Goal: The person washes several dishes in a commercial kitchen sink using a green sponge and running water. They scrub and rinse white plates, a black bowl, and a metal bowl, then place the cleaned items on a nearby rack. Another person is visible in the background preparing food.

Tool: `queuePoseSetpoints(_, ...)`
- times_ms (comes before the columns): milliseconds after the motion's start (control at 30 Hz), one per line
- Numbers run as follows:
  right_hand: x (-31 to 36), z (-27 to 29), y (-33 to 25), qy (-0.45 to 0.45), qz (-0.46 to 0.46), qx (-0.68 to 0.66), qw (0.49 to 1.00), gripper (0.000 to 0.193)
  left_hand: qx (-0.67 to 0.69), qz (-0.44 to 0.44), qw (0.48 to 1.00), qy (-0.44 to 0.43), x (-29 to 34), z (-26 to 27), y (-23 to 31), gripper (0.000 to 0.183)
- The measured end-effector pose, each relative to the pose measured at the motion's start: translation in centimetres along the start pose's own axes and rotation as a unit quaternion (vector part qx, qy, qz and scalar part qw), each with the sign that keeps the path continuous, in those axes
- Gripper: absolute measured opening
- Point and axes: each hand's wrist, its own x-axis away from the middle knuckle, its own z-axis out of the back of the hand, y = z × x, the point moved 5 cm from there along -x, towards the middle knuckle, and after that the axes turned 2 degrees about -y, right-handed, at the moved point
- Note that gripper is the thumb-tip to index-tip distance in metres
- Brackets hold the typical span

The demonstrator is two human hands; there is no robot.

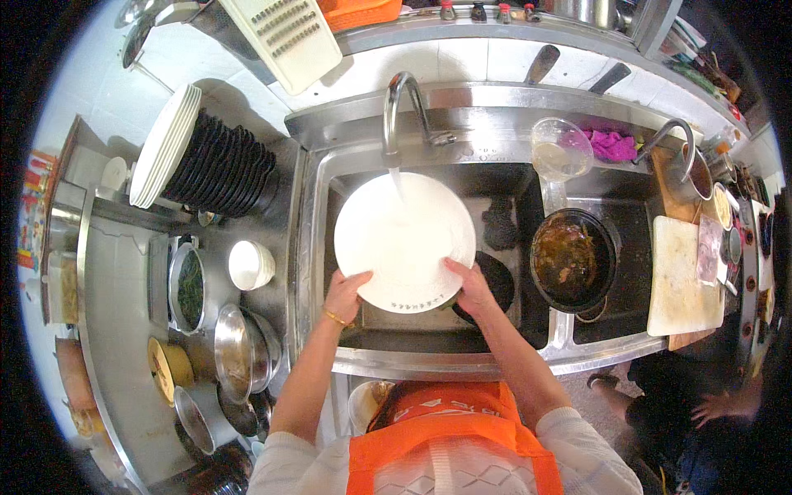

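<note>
A large white plate [404,247] is held up over the left basin of a steel double sink [445,363]. My left hand [344,295] grips its lower left rim, thumb on top. On the lower right rim my right hand [472,289] is closed the same way. Water runs from the curved faucet [391,124] onto the plate's upper part. Below, partly hidden by the plate and my right hand, a dark round dish [495,285] lies in the basin. A dark pot [575,260] with brownish liquid and food bits stands to the right, by the divider.
Stacked black and white plates [223,169] stand at the left, near a white bowl [251,265] and metal bowls [239,355]. A clear plastic container [562,150] and purple cloth [612,145] sit behind the divider. A cutting board [686,276] lies at right. Another person's hand [716,407] shows lower right.
</note>
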Motion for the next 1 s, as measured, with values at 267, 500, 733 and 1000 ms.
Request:
queuePoseSetpoints(267, 0.5, 0.7, 6.1, 0.017, -0.163, 0.060, 0.985, 0.045, -0.428, -0.125, 0.893, 0.065, 9.3, 3.4, 16.3, 0.038)
queuePoseSetpoints(500, 2.0, 4.4, 7.5, 0.019, -0.173, 0.182, 0.968, 0.048, -0.150, -0.182, 0.900, 0.365, 20.1, 13.8, 29.9, 0.035)
queuePoseSetpoints(733, 2.4, 4.4, 7.1, 0.033, -0.167, 0.256, 0.952, 0.043, 0.013, -0.300, 0.905, 0.301, 13.8, 23.3, 39.6, 0.029)
queuePoseSetpoints(1000, 2.9, 2.5, 6.6, 0.055, -0.134, 0.167, 0.975, 0.041, -0.162, -0.159, 0.880, 0.417, 2.1, 30.2, 39.3, 0.030)
